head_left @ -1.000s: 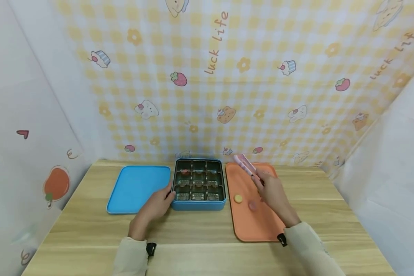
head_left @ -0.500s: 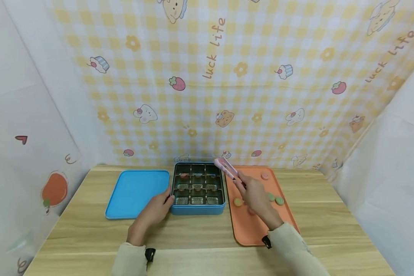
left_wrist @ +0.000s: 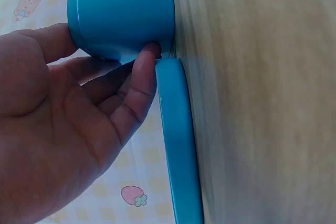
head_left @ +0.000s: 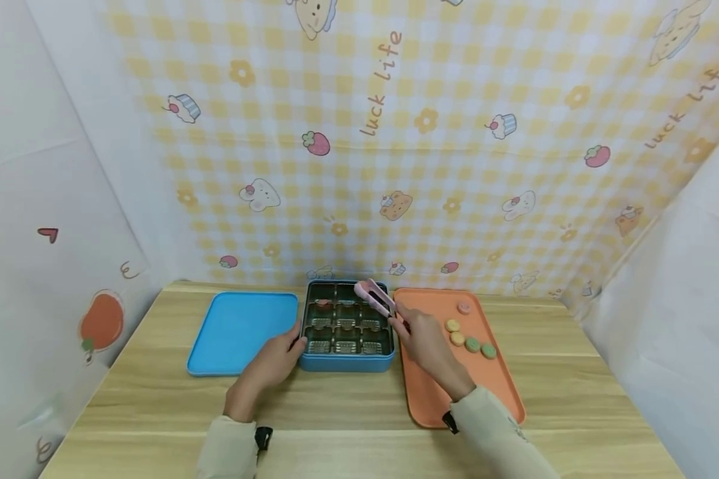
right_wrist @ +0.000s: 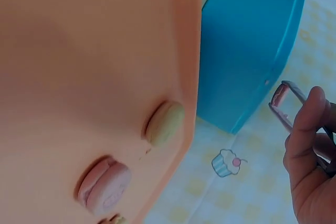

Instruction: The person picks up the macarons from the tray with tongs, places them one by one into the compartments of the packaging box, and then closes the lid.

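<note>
My left hand point(head_left: 275, 359) grips the left side of a blue tin point(head_left: 347, 362), thumb near its front corner and fingers along the wall. In the left wrist view, the fingers curl against the tin wall point(left_wrist: 123, 14). My right hand point(head_left: 425, 342) holds pink tongs point(head_left: 374, 296), their tips above the tin's back right part. Something pinkish-red shows between the tips in the right wrist view; I cannot tell what. A divided insert point(head_left: 345, 326) fills the tin. A reddish macaron point(head_left: 323, 303) sits in the back left compartment.
Right of the tin lies an orange tray point(head_left: 422, 409) with several macarons, among them a pink macaron point(head_left: 464, 308) and a green macaron point(head_left: 488, 350). A blue lid point(head_left: 242, 332) lies left of the tin. A patterned cloth point(head_left: 335, 166) hangs behind the wooden table point(head_left: 335, 406).
My right hand has carried the tongs leftward from over the orange tray to above the tin's back right compartments. The left hand has stayed on the tin. Macarons formerly behind the right hand now show.
</note>
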`<action>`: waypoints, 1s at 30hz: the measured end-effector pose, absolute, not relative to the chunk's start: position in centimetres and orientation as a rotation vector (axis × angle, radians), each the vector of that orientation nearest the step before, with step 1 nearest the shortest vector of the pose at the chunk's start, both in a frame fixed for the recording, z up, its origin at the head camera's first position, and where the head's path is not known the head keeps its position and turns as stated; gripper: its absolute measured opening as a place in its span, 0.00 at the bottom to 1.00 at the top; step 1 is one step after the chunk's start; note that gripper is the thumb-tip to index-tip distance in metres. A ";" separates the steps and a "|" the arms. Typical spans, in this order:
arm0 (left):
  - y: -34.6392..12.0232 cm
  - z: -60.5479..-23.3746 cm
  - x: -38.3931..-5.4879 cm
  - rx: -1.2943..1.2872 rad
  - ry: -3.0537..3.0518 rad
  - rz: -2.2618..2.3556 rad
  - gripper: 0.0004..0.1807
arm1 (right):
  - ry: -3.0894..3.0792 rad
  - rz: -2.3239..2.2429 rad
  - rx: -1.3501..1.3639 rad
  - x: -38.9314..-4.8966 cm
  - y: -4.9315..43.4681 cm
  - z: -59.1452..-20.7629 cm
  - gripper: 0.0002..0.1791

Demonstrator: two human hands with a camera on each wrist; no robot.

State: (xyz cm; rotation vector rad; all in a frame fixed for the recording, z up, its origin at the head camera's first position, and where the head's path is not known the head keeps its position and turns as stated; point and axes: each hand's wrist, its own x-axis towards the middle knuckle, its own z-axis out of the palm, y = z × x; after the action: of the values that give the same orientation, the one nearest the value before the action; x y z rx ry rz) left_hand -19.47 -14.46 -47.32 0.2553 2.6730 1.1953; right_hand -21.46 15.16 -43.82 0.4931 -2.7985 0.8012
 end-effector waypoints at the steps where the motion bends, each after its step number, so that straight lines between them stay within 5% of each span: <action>1: -14.4 -47.3 -19.5 0.266 2.683 1.193 0.31 | -2.797 0.779 0.501 -21.5 15.0 -43.9 0.17; 30: -14.4 -47.4 -19.5 0.221 2.644 1.247 0.32 | -2.827 0.705 0.543 -22.3 13.0 -45.5 0.20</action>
State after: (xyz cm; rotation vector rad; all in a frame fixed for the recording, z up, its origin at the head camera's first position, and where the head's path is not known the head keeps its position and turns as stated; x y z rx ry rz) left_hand -19.46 -14.39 -47.39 0.2211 2.6444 1.2472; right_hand -22.27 12.97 -45.49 0.5428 -2.8274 0.7049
